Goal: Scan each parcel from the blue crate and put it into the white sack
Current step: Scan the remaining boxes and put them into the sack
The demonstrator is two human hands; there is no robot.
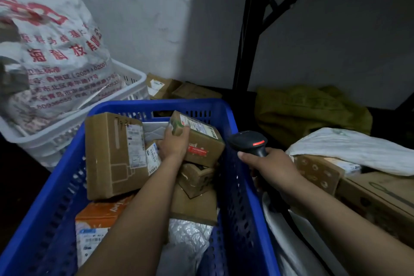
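Slumping at far left inside a white basket [132, 74]: the sack [56, 56], mouth out of view, so not telling where the opening is sitting. Butting against that basket with the crate [156, 103], and standing a big box [109, 159] on end along its left side, between parcel and sack.

Gripping the parcel [201, 141] with the left hand [173, 144] near the crate's far right corner, fingers [182, 133] curling over its left end. Resting it, seemingly, on other boxes, tilting, long axis lying roughly across the crate, label face turning up.

Holding the scanner [246, 141] in the right hand [273, 163] just right of the parcel, over the crate's right rim, fingers wrapping the handle, head pointing left, red light glowing. Judging the scan as the step in hand: label and scanner head lying near each other, needing only a slight tilt to line up.

Afterwards, judging, carrying left and away: lifting over the big box and both rims. Leaving open room above the crate, and crowding the right side with a white bag [347, 148] and cartons.
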